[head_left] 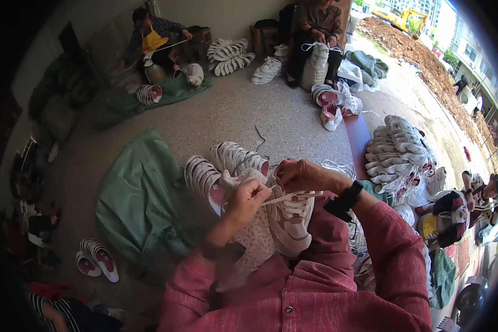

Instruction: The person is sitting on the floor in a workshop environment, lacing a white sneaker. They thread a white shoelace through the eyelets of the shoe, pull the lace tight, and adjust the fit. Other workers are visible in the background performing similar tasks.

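Note:
A beige-and-white sneaker (292, 227) rests on my lap with its toe toward me. White shoelace (291, 196) runs across its upper part, and more lace crosses the front in rows. My left hand (245, 202) pinches a lace end just left of the shoe. Curled beside the shoe's opening is my right hand (304, 176); whatever its fingertips grip is hidden. Under the left forearm lies a light patterned cloth (255, 243) over my leg. Just beyond my hands, stacked white sneakers (233, 157) with pink insoles stand on the floor.
A green sheet (141, 193) lies at the left, near a pair of sneakers (98, 259). A large pile of shoes (397, 152) rises at the right. Two people sit across the room, one handling a laced shoe (316, 58). More people and bags line the right edge.

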Tool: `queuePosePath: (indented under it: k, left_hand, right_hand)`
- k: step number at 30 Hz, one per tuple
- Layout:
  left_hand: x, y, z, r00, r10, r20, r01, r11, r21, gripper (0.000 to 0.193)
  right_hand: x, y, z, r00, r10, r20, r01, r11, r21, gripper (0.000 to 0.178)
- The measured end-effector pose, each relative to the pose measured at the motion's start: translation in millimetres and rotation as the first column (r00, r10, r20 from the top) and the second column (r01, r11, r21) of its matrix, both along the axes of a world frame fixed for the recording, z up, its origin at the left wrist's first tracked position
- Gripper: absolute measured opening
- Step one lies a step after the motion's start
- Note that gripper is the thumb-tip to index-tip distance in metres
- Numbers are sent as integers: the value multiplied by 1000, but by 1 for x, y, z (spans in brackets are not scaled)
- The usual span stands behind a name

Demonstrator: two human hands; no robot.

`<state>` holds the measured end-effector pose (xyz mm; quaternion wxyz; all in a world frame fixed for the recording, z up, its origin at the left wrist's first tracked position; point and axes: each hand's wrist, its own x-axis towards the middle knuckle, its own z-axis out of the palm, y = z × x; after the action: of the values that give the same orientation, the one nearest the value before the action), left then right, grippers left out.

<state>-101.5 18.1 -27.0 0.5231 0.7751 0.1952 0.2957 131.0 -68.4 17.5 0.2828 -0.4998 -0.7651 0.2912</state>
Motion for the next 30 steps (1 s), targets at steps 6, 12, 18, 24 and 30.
queuePosePath:
  k: [6, 12, 18, 24, 30]
  left_hand:
    - [15, -5, -1, 990, -27, -135, 35, 997, 62, 21]
    - [20, -10, 14, 971, 34, -235, -28, 999, 26, 23]
    - [36, -3, 13, 956, -13, -292, 33, 997, 64, 23]
    - [24, 25, 15, 907, -319, -274, 271, 942, -199, 27]
    - [26, 21, 4, 954, -220, -202, 220, 975, -24, 19]
  right_hand:
    - [2, -2, -11, 997, -7, -81, 12, 998, 65, 3]
    - [1, -4, -11, 996, 0, -85, 11, 992, 124, 6]
    - [-2, -6, -6, 995, -51, -86, 54, 998, 25, 8]
    - [0, -5, -8, 985, -63, -162, 67, 998, 15, 10]
    - [-2, -3, -11, 979, -84, -183, 89, 996, 23, 15]
